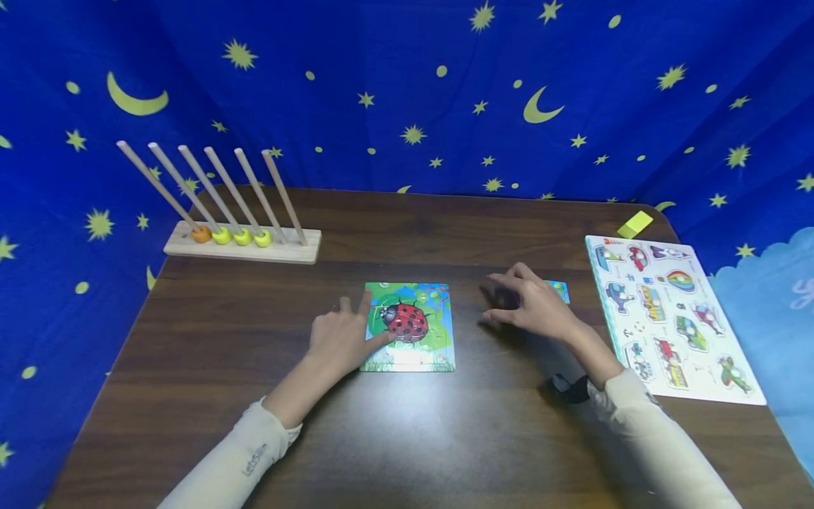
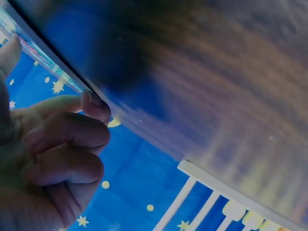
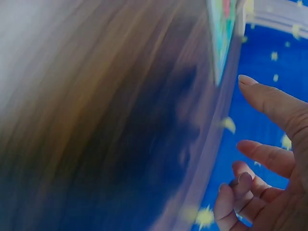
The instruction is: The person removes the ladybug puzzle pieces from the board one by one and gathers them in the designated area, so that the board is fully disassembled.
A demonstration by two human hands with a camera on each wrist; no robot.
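A square ladybug picture puzzle (image 1: 407, 329) lies flat on the dark wooden table (image 1: 356, 438). My left hand (image 1: 340, 338) is at its left side, the straight index finger along that edge and the thumb reaching over the lower left of the picture. In the left wrist view, the other fingers (image 2: 72, 163) of that hand curl loosely beside the board. To the right of the puzzle, my right hand (image 1: 534, 304) hovers over the table, thumb and fingers apart with nothing between them. A small blue-green puzzle piece (image 1: 559, 290) shows behind it, partly hidden by the hand.
At the back left stands a wooden peg rack (image 1: 248, 251) with one orange and several yellow beads. A white vehicle board (image 1: 677, 322) lies on the right, with a yellow block (image 1: 634, 225) behind it. A blue star-patterned curtain (image 1: 407, 92) hangs beyond the table.
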